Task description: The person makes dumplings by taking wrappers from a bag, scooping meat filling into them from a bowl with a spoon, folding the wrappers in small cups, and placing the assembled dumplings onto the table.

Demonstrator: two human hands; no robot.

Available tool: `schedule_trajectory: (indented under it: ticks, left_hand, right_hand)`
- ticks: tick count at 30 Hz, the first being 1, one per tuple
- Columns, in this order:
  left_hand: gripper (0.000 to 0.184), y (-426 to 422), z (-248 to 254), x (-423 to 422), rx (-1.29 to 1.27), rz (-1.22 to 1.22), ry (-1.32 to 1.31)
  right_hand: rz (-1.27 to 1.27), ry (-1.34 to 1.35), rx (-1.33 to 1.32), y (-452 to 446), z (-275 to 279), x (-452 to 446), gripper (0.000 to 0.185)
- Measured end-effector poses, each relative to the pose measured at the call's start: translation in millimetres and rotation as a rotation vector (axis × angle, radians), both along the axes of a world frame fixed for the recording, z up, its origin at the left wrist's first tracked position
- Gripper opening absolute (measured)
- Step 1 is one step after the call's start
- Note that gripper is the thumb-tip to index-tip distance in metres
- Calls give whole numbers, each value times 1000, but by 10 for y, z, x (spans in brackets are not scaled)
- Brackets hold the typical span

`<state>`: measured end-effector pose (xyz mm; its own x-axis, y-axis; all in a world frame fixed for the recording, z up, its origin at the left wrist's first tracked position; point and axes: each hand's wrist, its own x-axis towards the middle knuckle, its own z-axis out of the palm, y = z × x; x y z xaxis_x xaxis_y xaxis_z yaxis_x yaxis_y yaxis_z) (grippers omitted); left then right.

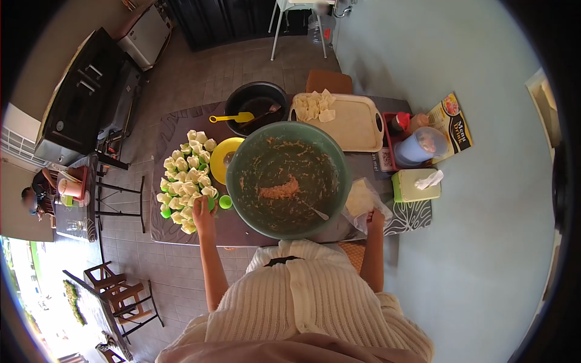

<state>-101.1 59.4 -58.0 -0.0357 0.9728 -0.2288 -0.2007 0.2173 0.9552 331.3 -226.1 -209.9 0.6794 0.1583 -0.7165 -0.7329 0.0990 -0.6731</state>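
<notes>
My left hand (204, 213) is at the near edge of a cluster of small green cups, its fingers closed about one green cup (211, 203). Pale wrappers (192, 175) stand in these cups with their corners up. A single green cup (226, 202) sits just to the right. My right hand (376, 219) pinches the edge of a clear plastic bag (356, 222) with pale square wrappers (359, 198) in it. Between my hands is a large green basin (247, 209) with a lump of pinkish filling (283, 189) and a metal spoon (317, 212) inside.
Behind the basin are a black tub (257, 88) with a yellow scoop (233, 118), a yellow plate (219, 163) and a beige tray (357, 124) with folded wrappers (315, 106). A tissue box (417, 186) and a blue container (417, 145) stand right. Another person (42, 190) is far left.
</notes>
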Motion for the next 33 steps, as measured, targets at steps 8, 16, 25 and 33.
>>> schedule_trajectory:
  ticks: [8, 16, 25, 33]
  left_hand:
    - [11, -215, -434, -156, -62, -219, 592]
    - [8, -362, -932, -108, 526, -296, 854]
    - [15, -470, -1156, -19, 438, -339, 907]
    - [18, -455, -999, -47, 537, -244, 920]
  right_hand:
    - [675, -638, -922, 9, -50, -88, 25]
    - [609, -1099, -1203, 206, 35, -105, 37]
    - [657, -916, -1116, 233, 345, -56, 28]
    - [611, -796, -1384, 307, 1023, -169, 19]
